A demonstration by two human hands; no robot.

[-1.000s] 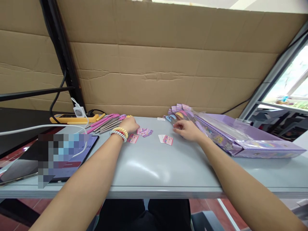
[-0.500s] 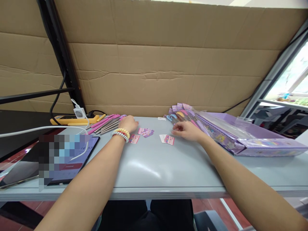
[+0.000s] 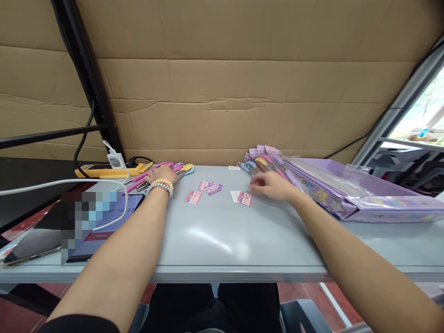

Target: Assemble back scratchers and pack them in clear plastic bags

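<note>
My left hand (image 3: 162,175) lies over a pile of thin metal sticks (image 3: 140,186) with pink, purple, yellow and blue ends (image 3: 187,168). Its fingertips are hidden, so any grip cannot be seen. My right hand (image 3: 268,186) rests on the table with its fingers curled in, and nothing shows in them. Just beyond it lies a fan of similar coloured items (image 3: 267,163) with purple printed cards at their tops. Small pink and purple printed cards (image 3: 211,187) lie between my hands, with another pink card (image 3: 193,197) nearer me. Beside my right fingertips sit a white and a pink card (image 3: 244,198).
A purple printed box (image 3: 391,208) stands at the right. To the left are a yellow power strip (image 3: 138,171) with a white charger (image 3: 115,160), a white cable, and a tablet (image 3: 100,236). Cardboard (image 3: 222,106) walls off the back of the grey table (image 3: 208,245).
My left hand has moved left across the stick pile, uncovering the yellow and blue ends. My right hand has hardly moved. The cards lie as before.
</note>
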